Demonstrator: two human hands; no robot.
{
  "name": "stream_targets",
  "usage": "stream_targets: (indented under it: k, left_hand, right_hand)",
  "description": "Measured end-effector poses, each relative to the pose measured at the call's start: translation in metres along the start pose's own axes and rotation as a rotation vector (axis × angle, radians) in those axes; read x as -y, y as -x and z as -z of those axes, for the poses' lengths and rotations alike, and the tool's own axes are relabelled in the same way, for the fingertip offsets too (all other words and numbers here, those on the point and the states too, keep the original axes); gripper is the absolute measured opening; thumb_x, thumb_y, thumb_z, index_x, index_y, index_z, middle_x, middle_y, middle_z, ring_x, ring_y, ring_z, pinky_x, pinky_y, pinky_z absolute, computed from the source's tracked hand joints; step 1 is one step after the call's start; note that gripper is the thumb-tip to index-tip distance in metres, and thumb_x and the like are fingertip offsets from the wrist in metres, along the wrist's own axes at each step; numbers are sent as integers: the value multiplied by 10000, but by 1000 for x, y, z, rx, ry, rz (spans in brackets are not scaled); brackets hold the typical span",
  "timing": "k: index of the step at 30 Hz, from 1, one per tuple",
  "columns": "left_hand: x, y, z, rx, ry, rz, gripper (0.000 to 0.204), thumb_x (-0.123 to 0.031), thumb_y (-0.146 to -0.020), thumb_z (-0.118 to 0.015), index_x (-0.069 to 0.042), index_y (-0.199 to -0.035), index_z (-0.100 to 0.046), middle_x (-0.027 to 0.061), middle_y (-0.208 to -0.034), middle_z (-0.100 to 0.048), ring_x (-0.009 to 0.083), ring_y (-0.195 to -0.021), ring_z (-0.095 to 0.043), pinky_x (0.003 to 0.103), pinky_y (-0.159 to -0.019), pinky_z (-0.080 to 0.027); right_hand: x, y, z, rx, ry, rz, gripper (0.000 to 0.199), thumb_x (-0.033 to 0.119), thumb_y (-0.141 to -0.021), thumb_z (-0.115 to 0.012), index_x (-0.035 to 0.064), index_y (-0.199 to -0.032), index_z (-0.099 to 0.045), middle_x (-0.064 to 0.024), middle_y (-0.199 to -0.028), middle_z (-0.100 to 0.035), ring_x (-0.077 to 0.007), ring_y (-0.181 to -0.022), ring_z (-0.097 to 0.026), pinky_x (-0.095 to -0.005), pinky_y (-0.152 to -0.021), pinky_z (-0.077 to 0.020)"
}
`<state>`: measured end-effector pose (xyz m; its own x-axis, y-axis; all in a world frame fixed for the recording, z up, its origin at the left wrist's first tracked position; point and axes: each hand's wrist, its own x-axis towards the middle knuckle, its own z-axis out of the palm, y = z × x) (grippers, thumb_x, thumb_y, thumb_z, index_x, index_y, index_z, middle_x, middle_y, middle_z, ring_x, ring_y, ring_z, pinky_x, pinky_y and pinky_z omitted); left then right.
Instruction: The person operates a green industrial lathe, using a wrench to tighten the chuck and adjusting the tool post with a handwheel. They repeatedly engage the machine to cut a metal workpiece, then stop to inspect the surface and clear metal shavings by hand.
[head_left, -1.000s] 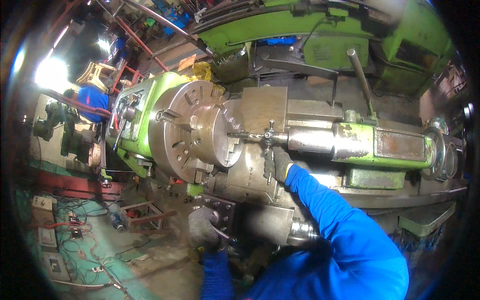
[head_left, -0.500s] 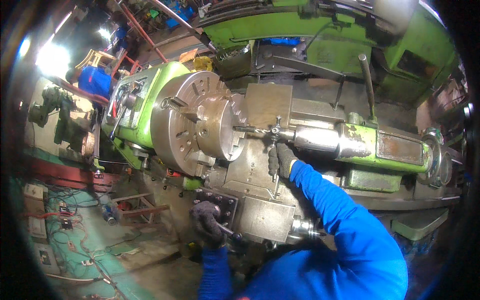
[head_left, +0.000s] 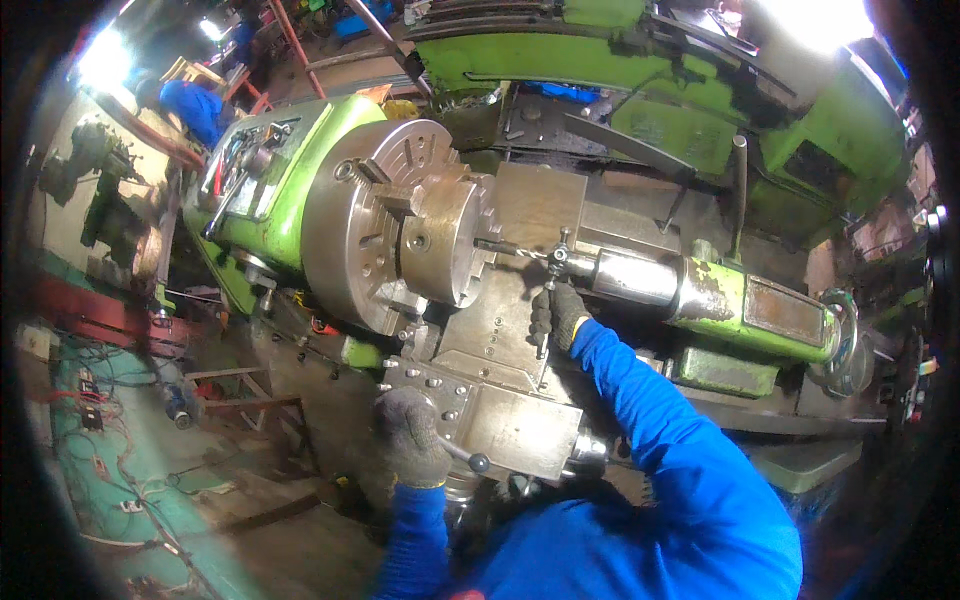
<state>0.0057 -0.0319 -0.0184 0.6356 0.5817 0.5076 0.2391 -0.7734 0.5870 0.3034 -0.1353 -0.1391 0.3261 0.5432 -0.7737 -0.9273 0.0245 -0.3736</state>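
My right hand [head_left: 563, 313], in a dark glove, is closed around the lower arm of a tap wrench [head_left: 559, 256]. Its upper arm sticks out above the hub. From the hub a fluted tap [head_left: 515, 249] points left into the bore of a round steel workpiece [head_left: 440, 242], which the jaws of a large lathe chuck [head_left: 335, 225] grip. Just right of the wrench is the bright tailstock quill [head_left: 635, 275]. My left hand [head_left: 414, 440], also gloved, curls over the near left corner of the tool post [head_left: 436, 388]; its fingertips are hidden. Beside it a lever ends in a black knob [head_left: 479, 462].
The green headstock [head_left: 310, 160] stands left of the chuck, the green tailstock [head_left: 720, 290] at right. Behind is another green machine [head_left: 690, 125]. A person in blue [head_left: 195, 108] is at the far left. Cables [head_left: 125, 450] lie on the green floor below.
The whole view has shifted and turned slightly. Against the machine, my left hand stays at the tool post and my right hand stays on the tap wrench.
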Motion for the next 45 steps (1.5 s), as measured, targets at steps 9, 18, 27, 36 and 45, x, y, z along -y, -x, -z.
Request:
stream_targets:
  k: [9,18,27,36,45]
  left_hand:
    - [-5,-9,9,16,9,21,158,-159,-947,-575,-47,-855,-637,151,-940,-639,376,-920,-600,490,-836,-479]
    - [-11,-13,10,-9,-23,2,215,-180,-975,-546,-27,-846,-623,175,-901,-611,404,-870,-573,519,-800,-457]
    - [-15,-18,15,46,-51,44,225,-209,-975,-557,-22,-886,-646,204,-995,-638,451,-929,-581,563,-871,-465]
    - [-11,-19,19,21,-145,-94,151,-204,-953,-599,-77,-908,-666,164,-964,-632,416,-935,-592,551,-849,-477]
    - [-2,-14,22,-55,-75,-148,92,-174,-868,-694,-105,-927,-678,148,-986,-635,381,-947,-597,533,-859,-466]
  right_hand:
    - [2,5,-7,14,163,51,479,429,-999,-392,190,-584,-414,-68,-470,-397,-250,-369,-359,-459,-436,-363]
    - [-10,-22,27,269,-158,35,388,356,-987,-427,176,-645,-467,-17,-535,-409,-226,-429,-386,-419,-495,-384]
    - [-16,-26,29,182,-335,162,245,265,-1018,-459,173,-798,-518,10,-572,-430,-210,-452,-379,-412,-531,-439]
    - [-32,116,5,49,458,322,283,87,-1004,-537,44,-1270,-622,-90,-1002,-701,-133,-776,-647,-298,-695,-554]
    - [-15,157,-21,-283,1961,880,372,178,-945,-621,168,-1315,-666,-159,-1189,-717,-365,-1121,-680,-463,-936,-548]
